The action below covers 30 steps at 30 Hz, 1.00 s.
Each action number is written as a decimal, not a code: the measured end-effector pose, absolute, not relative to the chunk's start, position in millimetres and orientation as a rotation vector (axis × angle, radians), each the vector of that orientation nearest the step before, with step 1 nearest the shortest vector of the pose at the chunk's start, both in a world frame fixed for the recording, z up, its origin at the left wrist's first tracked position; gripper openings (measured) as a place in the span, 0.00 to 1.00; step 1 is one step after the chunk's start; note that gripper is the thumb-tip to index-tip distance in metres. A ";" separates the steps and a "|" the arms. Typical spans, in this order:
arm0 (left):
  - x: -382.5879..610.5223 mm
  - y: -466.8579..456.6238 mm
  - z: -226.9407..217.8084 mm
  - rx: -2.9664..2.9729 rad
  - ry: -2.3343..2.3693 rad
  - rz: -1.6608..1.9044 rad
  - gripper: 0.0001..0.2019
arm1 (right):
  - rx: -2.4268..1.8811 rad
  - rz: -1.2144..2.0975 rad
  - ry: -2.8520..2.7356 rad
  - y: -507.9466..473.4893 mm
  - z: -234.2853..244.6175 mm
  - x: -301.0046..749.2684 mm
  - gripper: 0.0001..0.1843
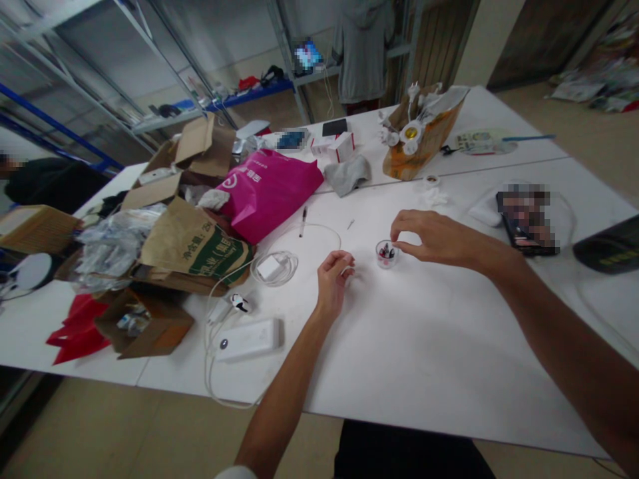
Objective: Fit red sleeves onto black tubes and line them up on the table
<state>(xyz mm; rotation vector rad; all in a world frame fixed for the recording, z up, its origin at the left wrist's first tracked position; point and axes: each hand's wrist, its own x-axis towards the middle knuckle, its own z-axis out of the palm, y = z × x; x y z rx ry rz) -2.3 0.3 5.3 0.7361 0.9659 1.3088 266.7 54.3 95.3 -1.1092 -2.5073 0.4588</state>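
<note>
A small clear plastic cup [381, 263] with dark and red little pieces in it stands on the white table. At its far right rim is my right hand [419, 236], thumb and forefinger curved close together; whether they pinch the rim or a small piece is unclear. To the left of the cup, my left hand [333, 276] is held just over the table with its fingers curled in a pinch. What is between those fingertips, if anything, cannot be made out. A thin white cable [319, 226] passes behind this hand. Beyond lies a tiny thin piece [351, 224].
Left of my hands are a pen [303, 221], a coiled cable with a charger [270, 267] and a white power bank [248, 339]. Boxes and a pink bag [269, 189] crowd the left side. A phone [528, 223] and dark cylinder [609, 246] lie right.
</note>
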 end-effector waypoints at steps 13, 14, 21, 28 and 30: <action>-2.5 -1.3 7.9 0.748 0.953 1.302 0.13 | -1.136 0.426 -2.593 58.4 81.5 264.5 0.10; -2.4 -1.4 8.1 0.746 0.951 1.303 0.12 | -1.136 0.429 -2.600 58.3 81.7 264.0 0.10; -2.4 -1.9 9.4 0.736 0.942 1.304 0.12 | -1.151 0.440 -2.607 59.0 79.0 262.4 0.12; -2.2 -2.5 10.2 0.746 0.929 1.304 0.13 | -1.181 0.433 -2.632 59.1 78.1 261.7 0.13; -2.4 -2.7 10.3 0.755 0.931 1.303 0.13 | -1.187 0.432 -2.637 59.0 78.0 261.3 0.13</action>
